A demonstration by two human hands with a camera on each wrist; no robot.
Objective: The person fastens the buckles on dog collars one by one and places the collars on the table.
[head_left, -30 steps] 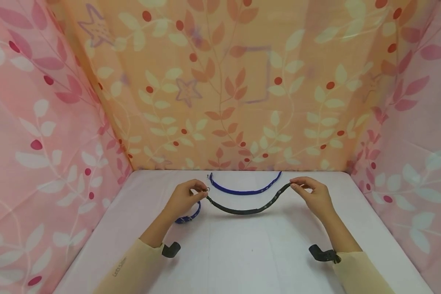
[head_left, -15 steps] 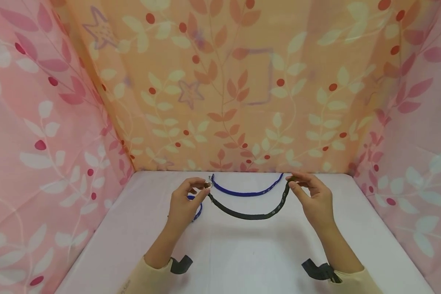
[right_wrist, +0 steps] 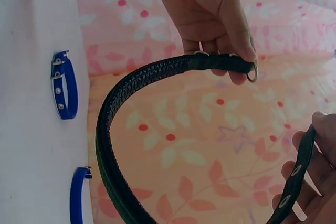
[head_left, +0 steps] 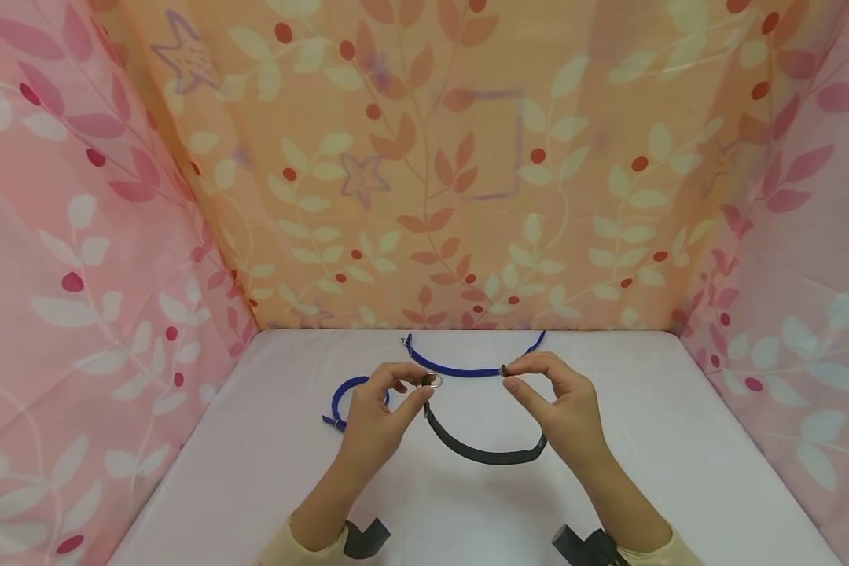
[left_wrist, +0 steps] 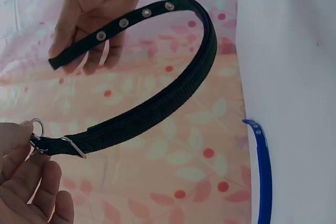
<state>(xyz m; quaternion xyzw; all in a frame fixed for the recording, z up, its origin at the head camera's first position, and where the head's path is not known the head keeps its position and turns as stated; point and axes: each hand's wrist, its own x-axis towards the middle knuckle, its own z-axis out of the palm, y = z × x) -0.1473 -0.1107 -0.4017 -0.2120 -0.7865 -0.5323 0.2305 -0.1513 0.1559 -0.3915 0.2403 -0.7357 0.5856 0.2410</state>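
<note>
Head view: left hand and right hand fingers pinch the black collar ends, raised

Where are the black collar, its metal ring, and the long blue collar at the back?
black collar (head_left: 484,453), head view, bottom of its hanging curve
metal ring (head_left: 434,380), head view, ring's rim
long blue collar (head_left: 467,370), head view, middle of strap

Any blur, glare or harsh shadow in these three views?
Head view: soft even light, faint shadow under the black collar, mild wide-angle bending at the edges. Left wrist view: collar eyelets sharp, left hand slightly soft, white table bright. Right wrist view: right hand close and cropped.
</note>
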